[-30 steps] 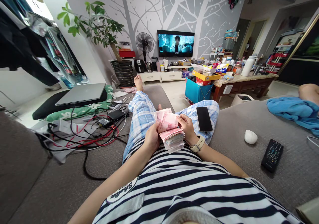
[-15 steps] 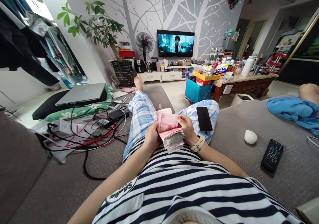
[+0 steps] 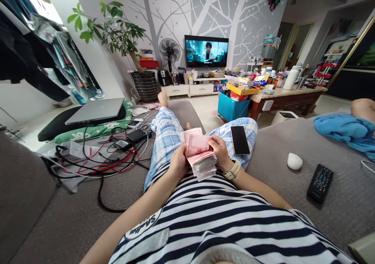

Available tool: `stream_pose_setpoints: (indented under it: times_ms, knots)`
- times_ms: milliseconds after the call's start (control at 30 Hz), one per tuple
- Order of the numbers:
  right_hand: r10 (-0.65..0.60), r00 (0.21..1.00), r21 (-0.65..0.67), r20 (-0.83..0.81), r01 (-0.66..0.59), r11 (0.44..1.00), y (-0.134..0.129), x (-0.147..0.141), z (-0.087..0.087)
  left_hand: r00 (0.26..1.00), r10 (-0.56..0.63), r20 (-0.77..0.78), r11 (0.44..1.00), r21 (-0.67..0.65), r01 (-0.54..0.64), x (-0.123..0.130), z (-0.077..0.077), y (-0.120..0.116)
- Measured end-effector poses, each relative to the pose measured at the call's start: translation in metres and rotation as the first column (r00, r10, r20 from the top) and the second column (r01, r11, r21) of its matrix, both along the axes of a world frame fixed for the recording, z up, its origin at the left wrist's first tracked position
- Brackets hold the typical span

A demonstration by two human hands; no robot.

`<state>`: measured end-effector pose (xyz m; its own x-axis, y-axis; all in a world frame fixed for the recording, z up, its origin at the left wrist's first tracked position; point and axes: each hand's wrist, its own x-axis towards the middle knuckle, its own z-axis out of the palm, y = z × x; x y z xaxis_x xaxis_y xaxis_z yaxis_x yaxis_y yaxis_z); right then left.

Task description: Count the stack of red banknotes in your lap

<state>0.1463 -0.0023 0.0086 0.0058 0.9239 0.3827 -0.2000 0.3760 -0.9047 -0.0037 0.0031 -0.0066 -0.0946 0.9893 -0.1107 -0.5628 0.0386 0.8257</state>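
Note:
A thick, folded stack of banknotes (image 3: 203, 164) rests above my lap, its layered edges facing me. Pink notes stand up at its far side. My left hand (image 3: 178, 161) is closed on the stack's left side, with the thumb on top. At the right, my right hand (image 3: 219, 150) pinches the upper right edge of the pink notes with thumb and forefinger; its other fingers are partly hidden behind the stack. A watch with a pale strap (image 3: 233, 170) is on my right wrist. Just beyond that hand, a black-screened phone (image 3: 240, 140) lies on my right thigh.
On the grey sofa to the right are a white mouse (image 3: 294, 161) and a black remote (image 3: 320, 182). Tangled cables (image 3: 129, 158) and a closed laptop (image 3: 96, 111) lie left. Another person's knee (image 3: 364, 109) shows at the right edge beside blue cloth (image 3: 345, 133).
Both hands and the stack of banknotes stay in nearly the same place. My foot near the plant has shifted slightly, and the television picture now carries a subtitle.

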Motion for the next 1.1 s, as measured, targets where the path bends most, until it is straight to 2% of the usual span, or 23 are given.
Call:
stream_pose_setpoints:
  times_ms: [333,933,1100]
  knots:
    - [0.019,0.999,0.015,-0.042,-0.019,1.000,0.0004,-0.0004,-0.0012,1.000,-0.011,0.015,1.000,-0.020,0.011,0.0004,0.0033,-0.0018]
    - [0.030,0.998,0.029,-0.049,-0.029,0.999,-0.0015,-0.0005,-0.0009,0.999,-0.046,0.026,0.999,-0.013,0.046,-0.0009,-0.0035,0.0012]
    - [0.090,0.996,0.043,-0.024,-0.089,0.995,-0.0029,0.0002,-0.0018,0.999,-0.020,0.033,1.000,0.020,0.019,-0.0002,-0.0065,0.0009]
